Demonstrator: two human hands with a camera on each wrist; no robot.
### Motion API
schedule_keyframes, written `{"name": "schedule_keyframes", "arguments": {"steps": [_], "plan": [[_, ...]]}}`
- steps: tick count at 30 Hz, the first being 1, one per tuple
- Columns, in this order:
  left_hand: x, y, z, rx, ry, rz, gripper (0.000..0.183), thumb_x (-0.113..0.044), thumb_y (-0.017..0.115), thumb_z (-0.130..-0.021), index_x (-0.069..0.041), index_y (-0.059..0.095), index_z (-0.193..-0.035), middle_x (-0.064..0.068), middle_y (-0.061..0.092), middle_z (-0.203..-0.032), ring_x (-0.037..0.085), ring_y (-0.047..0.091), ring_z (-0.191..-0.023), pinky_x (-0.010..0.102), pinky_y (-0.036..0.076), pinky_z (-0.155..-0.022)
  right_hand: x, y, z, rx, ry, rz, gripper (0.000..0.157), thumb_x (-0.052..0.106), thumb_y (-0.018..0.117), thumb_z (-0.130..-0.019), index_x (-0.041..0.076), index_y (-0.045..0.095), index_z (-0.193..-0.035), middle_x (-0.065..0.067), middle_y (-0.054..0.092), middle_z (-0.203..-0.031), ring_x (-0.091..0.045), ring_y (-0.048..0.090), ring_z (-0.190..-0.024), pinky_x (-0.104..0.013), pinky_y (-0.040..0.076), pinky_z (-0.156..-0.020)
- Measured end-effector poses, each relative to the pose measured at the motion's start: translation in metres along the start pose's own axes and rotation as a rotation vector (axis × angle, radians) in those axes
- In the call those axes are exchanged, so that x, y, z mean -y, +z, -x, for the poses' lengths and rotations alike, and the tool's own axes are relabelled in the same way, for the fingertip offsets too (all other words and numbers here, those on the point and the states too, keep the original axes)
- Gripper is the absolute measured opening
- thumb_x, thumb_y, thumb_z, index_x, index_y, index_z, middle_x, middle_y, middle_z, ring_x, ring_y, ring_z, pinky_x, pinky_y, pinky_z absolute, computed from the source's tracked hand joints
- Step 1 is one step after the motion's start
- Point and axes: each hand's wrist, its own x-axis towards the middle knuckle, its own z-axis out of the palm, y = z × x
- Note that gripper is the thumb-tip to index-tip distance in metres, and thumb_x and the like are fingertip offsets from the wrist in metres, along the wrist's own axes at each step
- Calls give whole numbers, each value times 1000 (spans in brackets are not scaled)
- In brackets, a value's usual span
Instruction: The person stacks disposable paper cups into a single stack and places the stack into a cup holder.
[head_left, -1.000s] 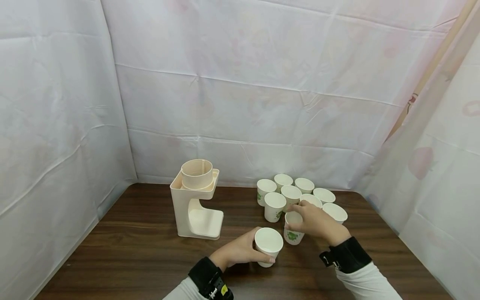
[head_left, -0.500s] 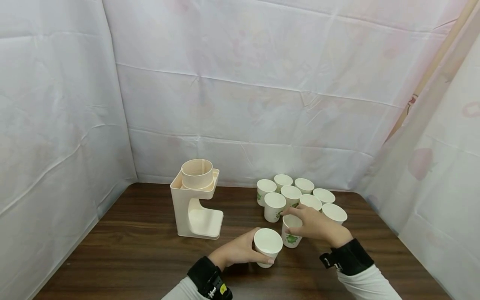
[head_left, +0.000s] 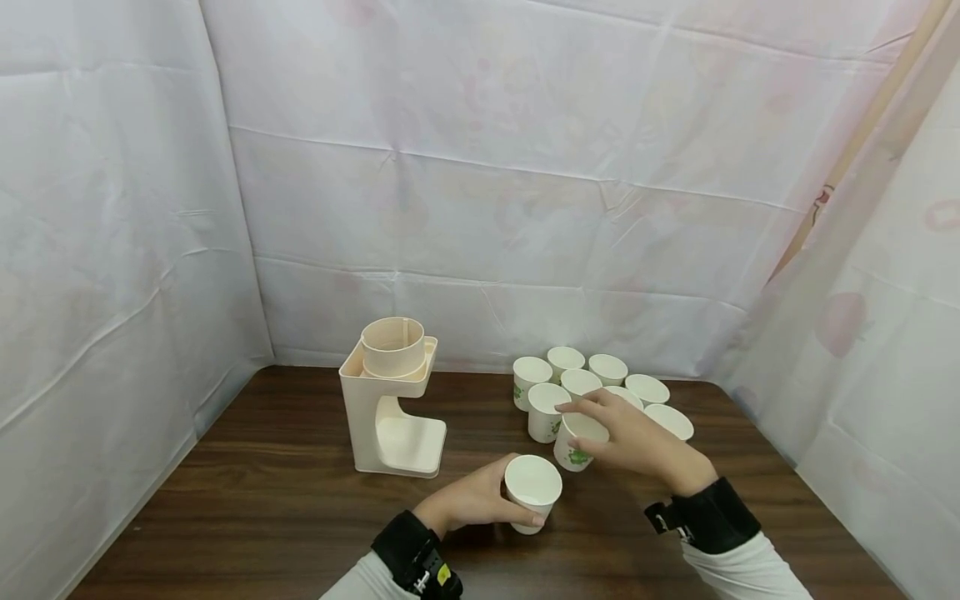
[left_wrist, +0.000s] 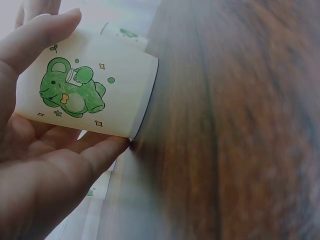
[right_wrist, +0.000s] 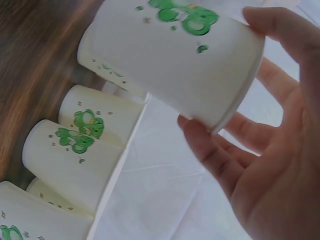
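My left hand (head_left: 476,502) grips a white paper cup (head_left: 533,485) low on its side, near the front of the table. In the left wrist view a green cartoon animal shows on that paper cup (left_wrist: 85,90), its base close to the wood. To the right and farther back, my right hand (head_left: 641,442) pinches another paper cup (head_left: 577,446) near its rim. The right wrist view shows this paper cup (right_wrist: 175,65) between thumb and fingers, above the level of the cups behind it. Both cups have their mouths up; the right one leans slightly.
Several more paper cups (head_left: 549,412) stand grouped behind the right hand, some partly hidden by it. A cream plastic stand (head_left: 365,425) with a round cream holder (head_left: 393,350) on top is at the left. White cloth (head_left: 480,208) hangs around the dark wooden table (head_left: 262,500).
The right hand first draws its cup slightly nearer, then raises it off the table. The left hand and its cup stay almost still.
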Motion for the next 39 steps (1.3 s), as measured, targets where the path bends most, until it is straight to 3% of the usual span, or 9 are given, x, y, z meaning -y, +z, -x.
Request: {"name": "schedule_keyframes", "arguments": {"steps": [8, 21, 28, 34, 39], "plan": [[0, -3, 2, 5, 2, -2, 62, -8, 84, -80, -11, 52, -133, -3, 64, -116, 14, 59, -110, 33, 44, -96, 10, -9, -1, -76, -52, -8, 42, 34, 71, -96, 22, 63, -135, -13, 58, -130, -32, 54, -123, -54, 46, -95], [3, -9, 4, 13, -19, 4, 63, -10, 84, -81, -14, 50, -134, -3, 64, -117, 16, 59, -110, 37, 44, -97, 33, -20, -7, -148, -170, 8, 45, 34, 74, -93, 25, 63, -135, -9, 58, -134, -28, 52, -128, -50, 48, -94], [0, -12, 6, 42, -17, 14, 64, -9, 83, -83, -13, 48, -136, -1, 63, -118, 17, 59, -109, 37, 45, -96, 48, -23, -8, -137, -205, -9, 45, 35, 72, -94, 28, 61, -136, -6, 56, -136, -25, 53, -127, -49, 49, -95], [-2, -13, 7, 48, -23, -16, 61, -10, 83, -83, -15, 49, -134, -4, 64, -117, 15, 60, -109, 37, 44, -97, 61, -19, -10, -77, -184, -22, 43, 40, 69, -96, 35, 59, -137, -7, 53, -142, -26, 52, -129, -48, 50, -94], [-2, -12, 8, 58, -19, -15, 61, -9, 82, -83, -18, 49, -134, -4, 64, -118, 15, 60, -109, 36, 43, -97, 65, -7, -14, -68, -255, -40, 42, 37, 70, -96, 32, 60, -136, -8, 55, -139, -25, 53, -127, -45, 51, -92]]}}
